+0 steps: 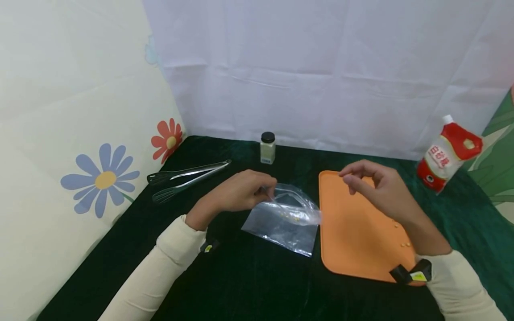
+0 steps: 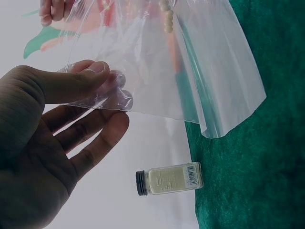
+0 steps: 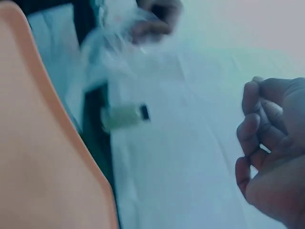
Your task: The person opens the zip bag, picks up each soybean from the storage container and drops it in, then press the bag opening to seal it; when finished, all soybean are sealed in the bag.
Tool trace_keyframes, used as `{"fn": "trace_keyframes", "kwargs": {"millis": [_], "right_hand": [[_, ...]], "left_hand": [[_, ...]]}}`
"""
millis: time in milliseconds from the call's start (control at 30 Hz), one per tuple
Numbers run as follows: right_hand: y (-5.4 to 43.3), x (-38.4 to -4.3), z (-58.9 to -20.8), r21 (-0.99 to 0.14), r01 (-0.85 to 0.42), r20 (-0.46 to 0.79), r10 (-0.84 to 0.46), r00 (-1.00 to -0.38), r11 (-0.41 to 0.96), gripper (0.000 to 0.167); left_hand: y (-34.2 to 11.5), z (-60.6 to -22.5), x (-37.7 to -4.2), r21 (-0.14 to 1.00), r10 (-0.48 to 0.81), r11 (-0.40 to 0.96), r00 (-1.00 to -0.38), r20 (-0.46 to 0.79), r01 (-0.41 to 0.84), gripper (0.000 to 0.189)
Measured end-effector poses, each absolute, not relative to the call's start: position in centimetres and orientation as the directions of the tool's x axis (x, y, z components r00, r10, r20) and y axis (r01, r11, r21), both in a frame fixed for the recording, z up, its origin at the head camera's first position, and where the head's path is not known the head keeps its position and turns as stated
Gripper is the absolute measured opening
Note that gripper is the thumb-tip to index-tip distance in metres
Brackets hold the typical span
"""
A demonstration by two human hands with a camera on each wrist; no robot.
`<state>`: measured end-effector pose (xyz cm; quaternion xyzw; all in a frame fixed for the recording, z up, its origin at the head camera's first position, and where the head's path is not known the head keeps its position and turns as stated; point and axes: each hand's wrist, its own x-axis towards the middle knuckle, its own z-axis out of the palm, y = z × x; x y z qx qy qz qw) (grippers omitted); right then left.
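In the head view my left hand (image 1: 249, 189) pinches the edge of a clear plastic bag (image 1: 281, 232), which lies partly on the table and is partly lifted. Between thumb and fingers the film (image 2: 152, 86) shows up close in the left wrist view. Several small yellowish beans (image 2: 167, 21) are inside it. Above an orange tray (image 1: 353, 240) hovers my right hand (image 1: 375, 187), fingers curled, thumb close to the index fingertip. Whether something small sits between those tips is not clear. A few yellow beans (image 1: 403, 244) lie on the tray near the right forearm.
A small jar with a black lid (image 1: 267, 149) stands at the back. Metal tongs (image 1: 188, 176) lie on the left. On the right a red and white spouted pouch (image 1: 445, 154) stands upright. Dark green cloth (image 1: 249, 285) covers the table, with a white sheet (image 1: 301, 67) behind.
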<state>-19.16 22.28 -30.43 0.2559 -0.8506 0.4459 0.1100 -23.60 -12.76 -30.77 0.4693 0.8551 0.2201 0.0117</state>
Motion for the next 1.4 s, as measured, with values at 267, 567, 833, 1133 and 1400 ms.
{"fn": "trace_keyframes", "kwargs": {"millis": [267, 567, 833, 1133, 1400], "right_hand": [[26.7, -21.0, -30.6, -0.427, -0.345, 0.320, -0.216, -0.922, 0.836, 0.029], [29.4, -23.3, -33.8, -0.258, -0.143, -0.004, -0.149, -0.989, 0.956, 0.026], [29.7, -23.5, -34.6, -0.202, -0.134, -0.065, -0.150, -0.987, 0.970, 0.020], [30.1, -23.9, -35.7, -0.209, -0.138, -0.078, -0.157, -0.984, 0.968, 0.015], [29.7, -24.0, -35.7, -0.228, -0.142, -0.062, -0.160, -0.985, 0.963, 0.017]], "left_hand": [[-12.8, -30.9, -23.7, 0.388, 0.807, 0.462, -0.559, 0.189, 0.798, 0.019], [-12.8, -31.1, -23.7, 0.384, 0.811, 0.456, -0.553, 0.192, 0.803, 0.019], [-12.7, -31.1, -23.7, 0.377, 0.804, 0.475, -0.566, 0.182, 0.795, 0.020], [-12.8, -31.1, -23.6, 0.376, 0.804, 0.472, -0.564, 0.186, 0.797, 0.020], [-12.8, -31.0, -23.7, 0.373, 0.805, 0.470, -0.562, 0.190, 0.800, 0.020]]}}
